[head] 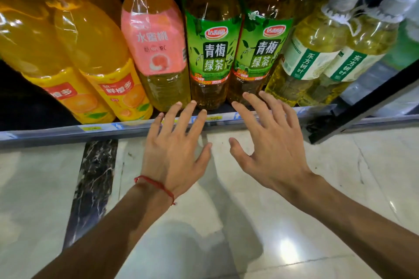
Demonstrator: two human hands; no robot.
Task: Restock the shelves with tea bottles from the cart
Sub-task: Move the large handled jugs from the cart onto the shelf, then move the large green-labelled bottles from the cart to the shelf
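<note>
Head view: I saw the green tea bottles (212, 56) upright at the shelf edge (68, 130).
Grip: left hand (176, 149), right hand (272, 142) spread, empty.
Risk: a clumsy nudge could tip one off.

Green-labelled tea bottles (212, 52), pink-labelled bottle (154, 41), orange bottles (90, 52).

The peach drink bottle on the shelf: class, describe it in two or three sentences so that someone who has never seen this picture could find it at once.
Look at the shelf just above the marble floor, with its row of large bottles. Between the yellow-labelled orange drink bottle and the left green-labelled tea bottle stands the peach drink bottle. It alone has a pink label, with a peach pictured on it.
</note>
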